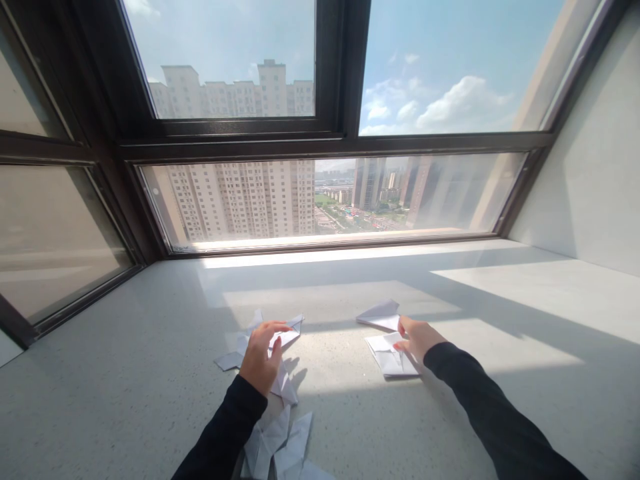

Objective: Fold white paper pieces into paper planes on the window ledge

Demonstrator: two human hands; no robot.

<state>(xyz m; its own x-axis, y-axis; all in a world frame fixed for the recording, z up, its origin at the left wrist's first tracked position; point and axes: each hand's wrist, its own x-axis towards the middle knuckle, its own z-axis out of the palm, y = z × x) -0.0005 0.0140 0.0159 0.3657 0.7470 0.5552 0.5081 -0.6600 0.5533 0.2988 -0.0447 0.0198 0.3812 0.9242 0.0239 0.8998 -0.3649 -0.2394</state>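
My left hand (pixel 263 355) hovers over a loose group of folded white papers, its thumb and fingers curved and apart. One folded paper (pixel 287 335) shows just beyond its fingertips, another (pixel 285 387) below the thumb; the hand covers part of the group. On the right, my right hand (pixel 417 337) is at a folded white paper square (pixel 390 357), thumb and forefinger apart. Its forefinger is close to the end of a pointed folded paper (pixel 380 313), like a paper plane; whether it touches is unclear.
More folded papers (pixel 295 443) lie at the front, partly cut off by the frame's lower edge. Everything rests on a pale speckled window sill (pixel 345 413). A dark window frame (pixel 335 147) closes the far side, with a white wall (pixel 600 167) at right.
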